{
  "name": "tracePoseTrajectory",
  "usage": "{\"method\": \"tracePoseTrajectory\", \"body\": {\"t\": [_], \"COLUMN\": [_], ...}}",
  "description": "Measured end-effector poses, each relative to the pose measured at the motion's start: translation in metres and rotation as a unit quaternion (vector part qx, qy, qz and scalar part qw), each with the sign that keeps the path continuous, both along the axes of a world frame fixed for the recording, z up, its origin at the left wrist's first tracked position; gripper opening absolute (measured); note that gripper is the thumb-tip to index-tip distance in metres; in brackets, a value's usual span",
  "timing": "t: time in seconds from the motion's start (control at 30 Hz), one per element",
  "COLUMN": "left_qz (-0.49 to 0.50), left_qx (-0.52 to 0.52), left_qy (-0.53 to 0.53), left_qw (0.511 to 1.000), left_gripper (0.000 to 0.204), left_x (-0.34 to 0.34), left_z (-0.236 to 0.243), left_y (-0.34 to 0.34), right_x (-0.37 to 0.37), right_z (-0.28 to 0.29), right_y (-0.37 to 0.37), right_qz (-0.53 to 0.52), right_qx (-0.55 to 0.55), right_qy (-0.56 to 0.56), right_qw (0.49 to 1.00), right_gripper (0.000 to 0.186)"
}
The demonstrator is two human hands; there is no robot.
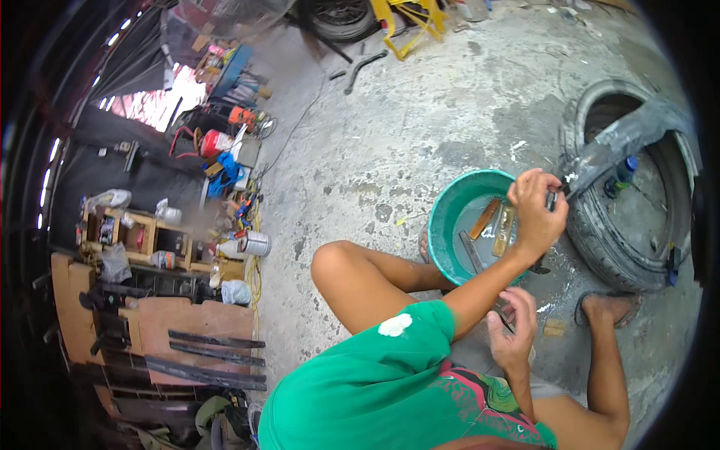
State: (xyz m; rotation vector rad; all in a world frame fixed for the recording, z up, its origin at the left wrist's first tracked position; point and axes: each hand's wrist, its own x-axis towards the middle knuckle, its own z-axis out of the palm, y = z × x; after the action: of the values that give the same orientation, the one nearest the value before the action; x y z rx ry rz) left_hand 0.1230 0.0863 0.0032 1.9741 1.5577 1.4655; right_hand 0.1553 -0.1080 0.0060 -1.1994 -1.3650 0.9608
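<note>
Your left hand (538,210) is raised in front of you, its fingers bent around a small dark piece (551,201) that is mostly hidden by them. Your right hand (513,326) sits lower and nearer your body, with the fingers curled and the thumb facing them; something thin and dark shows at it, but you cannot tell whether it is gripped.

Just left of and below your left hand, partly under that forearm, stands the green basin (441,225). In it lie a brown-handled tool (485,219), an amber piece (503,231) and a grey flat bar (471,251). Just right of your left hand, the black tyre (600,234) lies on the concrete floor (360,165), with a grey strip (634,135) draped across it. To the right of your right hand is a small tan block (554,328).
</note>
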Motion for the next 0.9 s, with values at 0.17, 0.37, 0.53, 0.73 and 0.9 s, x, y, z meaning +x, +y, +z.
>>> {"method": "tracePoseTrajectory", "body": {"t": [0.17,0.37,0.53,0.73,0.9], "left_qz": [-0.006,-0.038,-0.099,-0.129,-0.105], "left_qx": [0.021,-0.119,-0.312,-0.404,-0.375], "left_qy": [-0.019,-0.020,-0.031,-0.069,0.022], "left_qw": [1.000,0.992,0.945,0.903,0.921], "left_gripper": [0.021,0.028,0.038,0.044,0.053], "left_x": [0.023,-0.011,-0.003,-0.015,-0.019], "left_z": [-0.002,-0.011,-0.045,-0.071,-0.069], "left_y": [-0.002,0.032,0.080,0.095,0.089], "right_x": [0.039,0.038,0.031,0.029,0.026], "right_z": [-0.008,-0.076,-0.096,-0.089,-0.090], "right_y": [0.022,0.027,0.027,0.027,0.026], "right_qz": [-0.235,-0.328,-0.300,-0.284,-0.278], "right_qx": [-0.044,-0.168,-0.250,-0.254,-0.259], "right_qy": [0.110,0.258,0.302,0.335,0.356], "right_qw": [0.965,0.893,0.870,0.862,0.854], "right_gripper": [0.048,0.044,0.041,0.040,0.040]}}
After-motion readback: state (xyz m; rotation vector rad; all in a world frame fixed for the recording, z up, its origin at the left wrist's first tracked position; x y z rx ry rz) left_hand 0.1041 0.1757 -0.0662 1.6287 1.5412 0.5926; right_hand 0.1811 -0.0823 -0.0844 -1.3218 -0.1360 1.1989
